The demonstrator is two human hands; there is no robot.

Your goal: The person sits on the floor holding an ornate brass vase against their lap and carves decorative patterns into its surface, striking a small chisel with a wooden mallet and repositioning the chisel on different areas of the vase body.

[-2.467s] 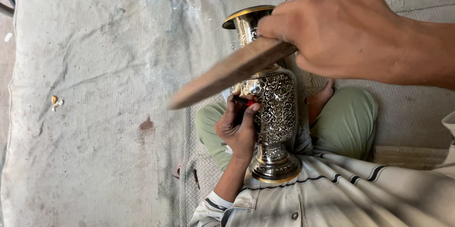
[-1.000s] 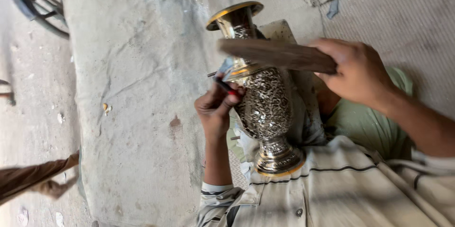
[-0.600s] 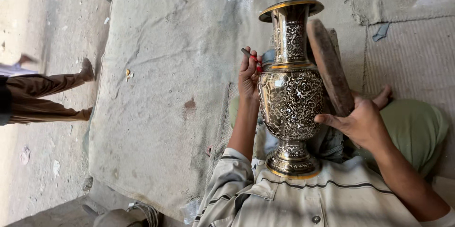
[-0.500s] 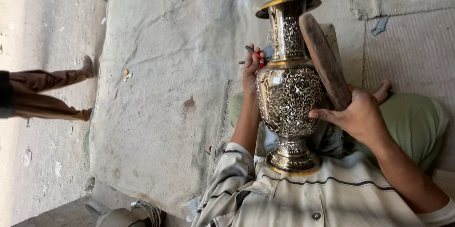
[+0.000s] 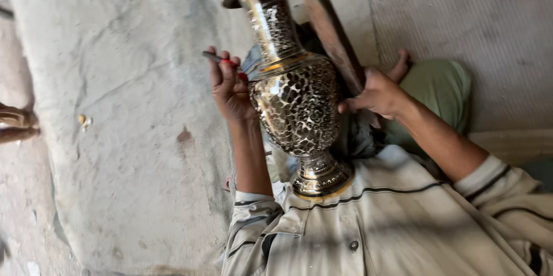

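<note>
Standing tilted at centre frame, foot in the person's lap, the engraved metal vase (image 5: 296, 103) already shows dense cut pattern over belly and neck, so the work looks well along, though how much stays uncut I cannot tell. Left hand (image 5: 230, 89), at the vase's 9 o'clock and touching its shoulder, pinches a thin red-handled tool (image 5: 222, 60). Right hand (image 5: 377, 93) at 3 o'clock is curled around a wooden mallet (image 5: 333, 33) behind the neck; grey concrete floor (image 5: 127, 138) around.

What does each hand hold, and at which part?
Left hand: a thin red-marked tool, near its upper end. Right hand: a wooden stick, at its lower end.
</note>
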